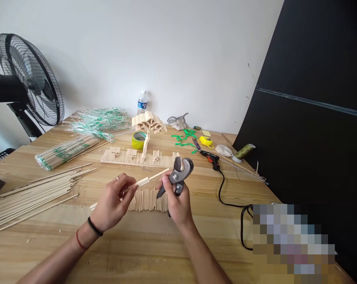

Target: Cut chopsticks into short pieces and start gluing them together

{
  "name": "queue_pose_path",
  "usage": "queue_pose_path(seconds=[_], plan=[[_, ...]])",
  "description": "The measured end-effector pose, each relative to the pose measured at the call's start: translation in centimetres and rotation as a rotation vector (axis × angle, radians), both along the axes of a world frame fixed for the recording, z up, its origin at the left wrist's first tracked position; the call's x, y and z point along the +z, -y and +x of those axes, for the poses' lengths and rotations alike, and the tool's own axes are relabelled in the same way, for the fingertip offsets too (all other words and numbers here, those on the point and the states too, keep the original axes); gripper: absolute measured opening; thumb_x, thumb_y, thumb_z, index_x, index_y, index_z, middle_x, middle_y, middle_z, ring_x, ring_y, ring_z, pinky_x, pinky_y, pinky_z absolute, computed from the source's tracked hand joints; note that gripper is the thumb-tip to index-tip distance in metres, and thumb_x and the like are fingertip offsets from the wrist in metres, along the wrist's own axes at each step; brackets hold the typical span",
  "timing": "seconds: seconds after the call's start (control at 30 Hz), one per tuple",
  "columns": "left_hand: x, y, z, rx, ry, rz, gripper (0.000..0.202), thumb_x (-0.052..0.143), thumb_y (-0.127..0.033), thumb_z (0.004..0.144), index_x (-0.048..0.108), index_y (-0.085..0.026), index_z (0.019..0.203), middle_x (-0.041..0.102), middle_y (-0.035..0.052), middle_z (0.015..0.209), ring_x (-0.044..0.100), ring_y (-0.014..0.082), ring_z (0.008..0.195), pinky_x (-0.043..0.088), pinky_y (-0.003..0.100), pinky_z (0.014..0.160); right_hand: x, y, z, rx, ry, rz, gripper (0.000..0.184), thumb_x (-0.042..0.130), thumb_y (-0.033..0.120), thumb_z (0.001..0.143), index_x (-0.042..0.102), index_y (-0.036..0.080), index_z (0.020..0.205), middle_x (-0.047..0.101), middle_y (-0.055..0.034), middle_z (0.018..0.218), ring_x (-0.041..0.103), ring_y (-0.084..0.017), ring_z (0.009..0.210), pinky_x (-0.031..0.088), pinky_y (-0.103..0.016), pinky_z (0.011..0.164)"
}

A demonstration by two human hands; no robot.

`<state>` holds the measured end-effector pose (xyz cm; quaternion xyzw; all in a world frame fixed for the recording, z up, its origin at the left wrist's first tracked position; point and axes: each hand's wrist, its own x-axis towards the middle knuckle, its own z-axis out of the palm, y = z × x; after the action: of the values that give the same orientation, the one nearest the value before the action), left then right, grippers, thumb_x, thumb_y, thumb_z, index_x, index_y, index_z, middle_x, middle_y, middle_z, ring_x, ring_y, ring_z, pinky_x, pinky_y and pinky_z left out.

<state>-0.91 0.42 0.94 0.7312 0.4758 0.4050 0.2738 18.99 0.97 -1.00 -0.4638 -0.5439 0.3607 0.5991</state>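
Note:
My left hand (113, 201) pinches a pair of long wooden sticks (149, 179) that point right toward the cutter. My right hand (177, 201) is closed round the handles of a grey pipe-style cutter (181, 171), its jaw up beside the sticks' far end. Below both hands a row of short cut stick pieces (147, 200) lies on the wooden table (155, 244).
Loose long sticks (30, 197) lie at the left, wrapped stick bundles (66, 152) behind them. A stick model with a palm and fence (143, 156) stands further back, with yellow tape (138, 139), a glue gun (211, 157) and cable, a thread spool (244, 151), a bottle (142, 102). A fan (30, 79) stands left.

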Motion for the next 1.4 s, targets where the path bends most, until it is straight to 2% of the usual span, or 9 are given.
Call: queue_pose_path(seconds=[0.13, 0.2, 0.33, 0.43, 0.7, 0.97, 1.23, 1.3, 1.4], plan=[[0.3, 0.0, -0.4, 0.027, 0.06, 0.059, 0.023, 0.052, -0.035, 0.102, 0.06, -0.02, 0.087, 0.05, -0.0036, 0.069, 0.043, 0.012, 0.057, 0.033, 0.023, 0.05, 0.4, -0.1, 0.9, -0.108, 0.422, 0.234, 0.006, 0.055, 0.023, 0.098, 0.059, 0.022, 0.094, 0.061, -0.0032, 0.087, 0.06, -0.02, 0.082, 0.05, -0.034, 0.079], [0.5, 0.1, -0.5, 0.026, 0.092, 0.071, 0.021, 0.052, -0.035, 0.102, 0.059, -0.02, 0.088, 0.049, -0.0043, 0.068, 0.042, 0.0114, 0.056, 0.033, 0.023, 0.05, 0.6, -0.3, 1.2, -0.106, 0.516, 0.304, 0.009, 0.052, 0.015, 0.095, 0.057, 0.022, 0.096, 0.059, -0.0046, 0.093, 0.06, -0.021, 0.088, 0.05, -0.034, 0.082], [0.7, 0.4, -0.3, -0.008, 0.087, 0.105, 0.018, 0.052, -0.03, 0.102, 0.06, -0.02, 0.089, 0.05, -0.0042, 0.069, 0.043, 0.0108, 0.056, 0.034, 0.022, 0.049, 0.6, -0.4, 1.2, -0.057, 0.572, 0.321, 0.023, 0.054, 0.007, 0.086, 0.056, 0.022, 0.103, 0.055, -0.0086, 0.108, 0.06, -0.024, 0.102, 0.051, -0.037, 0.09], [0.8, 0.6, 0.0, -0.04, 0.052, 0.154, 0.016, 0.052, -0.026, 0.102, 0.062, -0.02, 0.091, 0.055, -0.0025, 0.073, 0.045, 0.011, 0.058, 0.037, 0.022, 0.052, 0.4, -0.3, 0.9, 0.004, 0.617, 0.322, 0.031, 0.054, 0.004, 0.081, 0.055, 0.023, 0.105, 0.056, -0.0087, 0.109, 0.06, -0.025, 0.103, 0.052, -0.038, 0.09], [1.1, 1.0, 0.1, -0.064, 0.014, 0.22, 0.012, 0.053, -0.017, 0.1, 0.062, -0.019, 0.092, 0.061, 0.0, 0.078, 0.05, 0.0115, 0.062, 0.042, 0.02, 0.057, -0.2, -0.4, 0.9, 0.015, 0.717, 0.35, 0.041, 0.063, 0.003, 0.078, 0.058, 0.021, 0.114, 0.056, -0.0121, 0.118, 0.06, -0.029, 0.112, 0.052, -0.043, 0.098], [0.9, 1.0, 0.1, -0.05, 0.013, 0.258, 0.012, 0.055, -0.016, 0.098, 0.062, -0.019, 0.089, 0.051, -0.0025, 0.071, 0.046, 0.011, 0.057, 0.038, 0.021, 0.051, -0.1, -0.2, 0.3, -0.069, 0.774, 0.282, 0.029, 0.07, 0.005, 0.08, 0.062, 0.022, 0.103, 0.058, -0.007, 0.102, 0.063, -0.025, 0.091, 0.055, -0.036, 0.082], [0.1, 0.6, 0.1, -0.041, 0.044, 0.109, 0.018, 0.052, -0.03, 0.102, 0.059, -0.021, 0.088, 0.049, -0.003, 0.073, 0.044, 0.0114, 0.056, 0.036, 0.021, 0.048, -0.3, -0.1, -0.4, -0.148, 0.879, 0.184, 0.017, 0.068, 0.007, 0.08, 0.06, 0.021, 0.085, 0.054, -0.0019, 0.089, 0.06, -0.019, 0.072, 0.048, -0.028, 0.065], [-0.1, -0.4, -0.5, 0.003, -0.001, 0.074, 0.024, 0.047, -0.036, 0.103, 0.058, -0.021, 0.087, 0.05, -0.0029, 0.071, 0.046, 0.0134, 0.057, 0.038, 0.023, 0.051, -0.4, -0.2, -0.3, -0.167, 0.912, 0.146, 0.017, 0.068, 0.009, 0.08, 0.059, 0.022, 0.084, 0.056, -0.0019, 0.09, 0.06, -0.019, 0.071, 0.046, -0.027, 0.064], [-0.9, -2.7, -2.3, 0.188, -0.134, 0.06, 0.029, 0.042, -0.04, 0.101, 0.057, -0.022, 0.086, 0.054, -0.0012, 0.07, 0.052, 0.018, 0.063, 0.042, 0.029, 0.061, -0.4, -0.4, 0.0, -0.158, 0.929, 0.107, 0.017, 0.069, 0.01, 0.081, 0.059, 0.022, 0.085, 0.059, -0.0021, 0.091, 0.062, -0.019, 0.072, 0.045, -0.027, 0.065]])
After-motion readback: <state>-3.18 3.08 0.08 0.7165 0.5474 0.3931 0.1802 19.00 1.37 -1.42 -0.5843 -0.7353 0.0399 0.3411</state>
